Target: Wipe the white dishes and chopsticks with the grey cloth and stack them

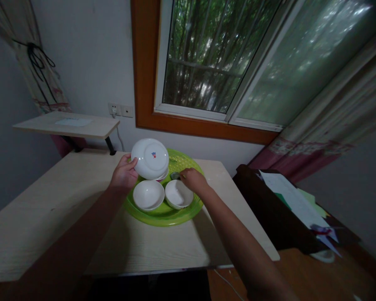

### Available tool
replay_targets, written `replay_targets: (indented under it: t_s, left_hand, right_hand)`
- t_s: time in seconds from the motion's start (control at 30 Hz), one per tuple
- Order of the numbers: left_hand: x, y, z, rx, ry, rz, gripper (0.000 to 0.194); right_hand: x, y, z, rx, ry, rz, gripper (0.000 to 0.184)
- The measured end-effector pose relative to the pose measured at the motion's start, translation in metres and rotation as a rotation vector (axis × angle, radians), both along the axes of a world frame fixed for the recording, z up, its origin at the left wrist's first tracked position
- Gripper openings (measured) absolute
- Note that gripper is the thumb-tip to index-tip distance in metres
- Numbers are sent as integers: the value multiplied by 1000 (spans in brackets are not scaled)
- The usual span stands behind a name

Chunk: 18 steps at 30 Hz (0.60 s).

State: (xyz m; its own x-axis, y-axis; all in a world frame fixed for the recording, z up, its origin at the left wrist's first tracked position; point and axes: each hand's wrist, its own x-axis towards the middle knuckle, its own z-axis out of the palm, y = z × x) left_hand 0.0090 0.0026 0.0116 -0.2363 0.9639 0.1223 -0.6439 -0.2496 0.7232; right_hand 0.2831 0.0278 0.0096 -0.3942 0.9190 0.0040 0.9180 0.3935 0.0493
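Left hand [124, 171] grips a white dish [150, 159] at its left edge, with the thumb on the underside; right hand [194, 180] has curled fingers at a small grey-green item [175, 176], but whether they pinch it, I cannot tell. On the pale wooden surface [50, 196] lies a round green tray [163, 220]; a forearm pressing on its rim could perhaps shift everything it carries. Above the tray, the white dish is tilted, underside toward the viewer. Because it is held at one side only, smooth glaze might let it rotate and drop, chipping what is below. Left bowl [148, 195] and right bowl [178, 195] stand close together, so a small push may knock them. Another vessel [163, 175], partly hidden behind the dish, could be bumped unseen. As for the small item, a loose hold might let it fall.
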Motion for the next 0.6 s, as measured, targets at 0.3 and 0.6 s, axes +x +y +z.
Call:
replay_targets:
  t_s: [0.3, 0.6]
  left_hand:
    - [-4, 1, -1, -22, -61, 96, 24]
    - [-7, 6, -5, -16, -41, 157, 23]
  right_hand:
    - [2, 0, -7, -192, -79, 8, 36]
    - [4, 4, -10, -223, -121, 31, 37]
